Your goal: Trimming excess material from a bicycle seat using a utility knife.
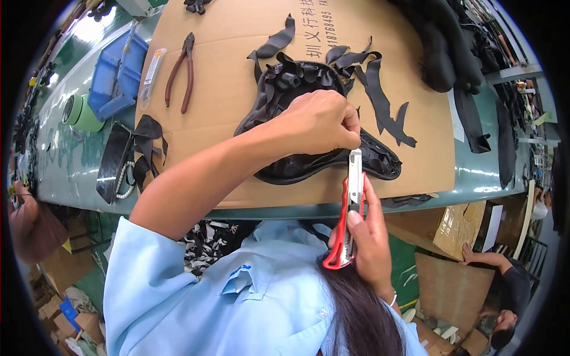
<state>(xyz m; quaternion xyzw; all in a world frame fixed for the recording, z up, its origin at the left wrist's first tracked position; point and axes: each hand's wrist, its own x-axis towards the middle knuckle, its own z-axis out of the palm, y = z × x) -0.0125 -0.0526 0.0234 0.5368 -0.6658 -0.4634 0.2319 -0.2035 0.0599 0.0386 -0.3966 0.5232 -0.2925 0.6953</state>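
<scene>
A black bicycle saddle (297,160) lies upside down on a sheet of brown cardboard (225,53), its black cover gathered in ruffles along the rim. My left hand (317,121) presses down on the saddle's middle, fingers curled over the cover edge. My right hand (368,237) grips a red utility knife (350,207), whose blade tip meets the cover at the saddle's near edge, just below my left fingers. Several trimmed black strips (380,98) lie behind and to the right of the saddle.
Red-handled pliers (181,71), a blue tray (116,74), a green tape roll (80,113) and a dark phone (114,160) lie at the left. More black saddles (442,47) pile at the back right. Another person (504,296) crouches by cardboard boxes at the lower right.
</scene>
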